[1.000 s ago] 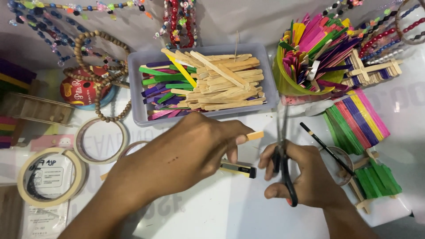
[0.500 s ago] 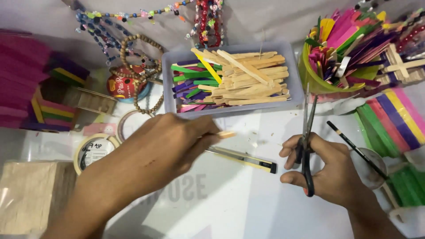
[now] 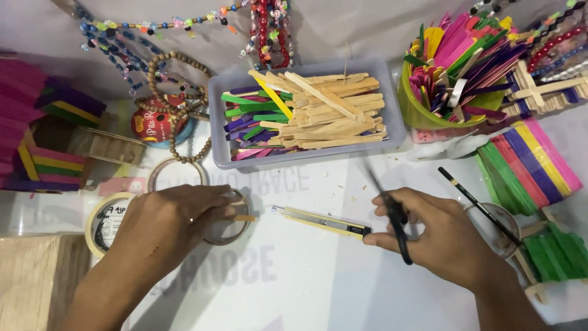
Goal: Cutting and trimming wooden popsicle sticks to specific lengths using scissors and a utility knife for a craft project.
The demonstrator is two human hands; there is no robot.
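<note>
Item: craft surface, white and smooth, catalogued from my remote seat. Landmark: the grey plastic tray of flat wooden sticks, plain and dyed.

Right hand, below and right of the tray: fingers closed through the black handles of the scissors. The blades blur upward toward the tray; I cannot tell whether they stand open.

Left hand, below and left of the tray: fingers pinched together on a short plain stick piece, its blunt end poking out toward the right. The hand lies over a clear tape roll.

Progress, as I judge it: the stick piece looks trimmed short, and pale crumbs lie scattered on the surface below the tray, so some cutting seems done. No assembly of that piece shows yet.

Between the hands, just below the tray: a yellow and black utility knife, slim, lying flat, untouched.

Right of the tray: a green cup crammed with coloured sticks; a panel of coloured sticks laid side by side; a black pencil across a small round dish.

Left of the tray: a wooden bead loop, a masking-tape roll, stacked stick blocks in pink, purple and yellow.

Above the tray: strands of glossy beads.
</note>
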